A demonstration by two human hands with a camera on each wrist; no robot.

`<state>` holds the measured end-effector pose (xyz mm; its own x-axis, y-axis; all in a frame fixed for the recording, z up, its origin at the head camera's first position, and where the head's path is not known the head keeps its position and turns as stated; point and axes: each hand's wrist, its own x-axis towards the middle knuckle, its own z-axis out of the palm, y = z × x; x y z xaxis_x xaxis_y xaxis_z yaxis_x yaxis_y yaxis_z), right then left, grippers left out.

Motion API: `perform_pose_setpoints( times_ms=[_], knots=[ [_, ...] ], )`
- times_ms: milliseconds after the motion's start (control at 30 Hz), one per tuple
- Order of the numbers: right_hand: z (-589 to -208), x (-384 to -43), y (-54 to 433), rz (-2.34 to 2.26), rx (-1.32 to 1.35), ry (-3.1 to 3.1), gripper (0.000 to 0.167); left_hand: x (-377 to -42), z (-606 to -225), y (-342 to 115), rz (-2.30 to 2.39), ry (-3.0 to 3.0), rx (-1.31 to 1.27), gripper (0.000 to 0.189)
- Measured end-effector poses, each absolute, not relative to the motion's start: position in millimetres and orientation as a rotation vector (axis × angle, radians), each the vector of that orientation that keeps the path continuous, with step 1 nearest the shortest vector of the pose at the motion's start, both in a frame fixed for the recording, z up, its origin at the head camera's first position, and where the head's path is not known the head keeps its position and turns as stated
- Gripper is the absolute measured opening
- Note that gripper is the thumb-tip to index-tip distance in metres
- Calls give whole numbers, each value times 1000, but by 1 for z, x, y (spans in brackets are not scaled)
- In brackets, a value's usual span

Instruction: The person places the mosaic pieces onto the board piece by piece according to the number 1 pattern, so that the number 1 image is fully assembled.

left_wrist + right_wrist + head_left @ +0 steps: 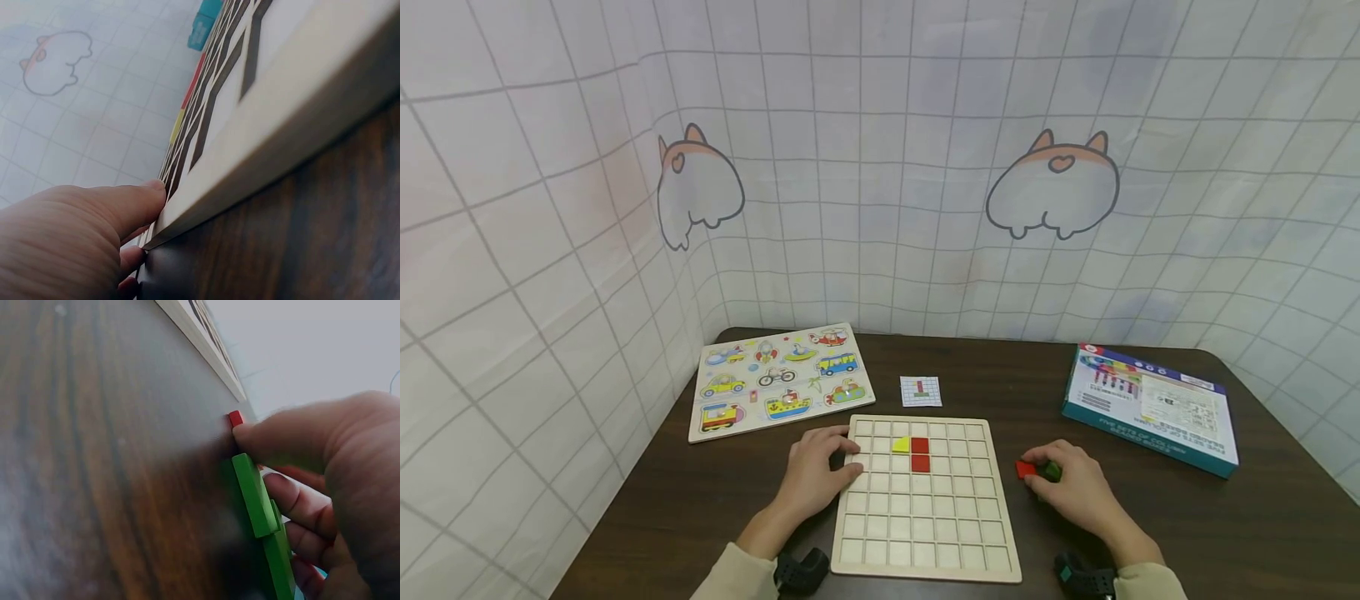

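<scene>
My left hand [816,471] holds the left edge of a pale wooden grid board [922,557]. In the left wrist view the thumb [140,203] lies on the board's rim, with fingertips at the side below it. A yellow tile [900,445] with a slanted side and two red squares, an upper one [919,445] and a lower one [920,463], sit in its upper cells. Right of the board, my right hand [1071,483] pinches a red tile [1025,470] low over the table. Green blocks [255,497] lie beside the tile under that hand, partly hidden by the fingers.
A small printed pattern card [921,391] lies behind the board. At the back left is a picture puzzle board [782,379] with vehicles. A flat teal box [1153,408] stands at the back right of the dark table [992,375]. A white gridded curtain [880,208] hangs behind.
</scene>
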<state>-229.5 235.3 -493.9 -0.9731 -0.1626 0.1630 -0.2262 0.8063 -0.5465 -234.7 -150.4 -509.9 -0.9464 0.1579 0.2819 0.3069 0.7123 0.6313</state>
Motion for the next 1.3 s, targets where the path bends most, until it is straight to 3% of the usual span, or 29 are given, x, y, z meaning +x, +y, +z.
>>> perform_pose_setpoints(
  times_ms=[1300],
  knots=[
    [-501,-234,230,883,287,-2731,22,-235,-511,-151,-1052,-2703,-378,16]
  ],
)
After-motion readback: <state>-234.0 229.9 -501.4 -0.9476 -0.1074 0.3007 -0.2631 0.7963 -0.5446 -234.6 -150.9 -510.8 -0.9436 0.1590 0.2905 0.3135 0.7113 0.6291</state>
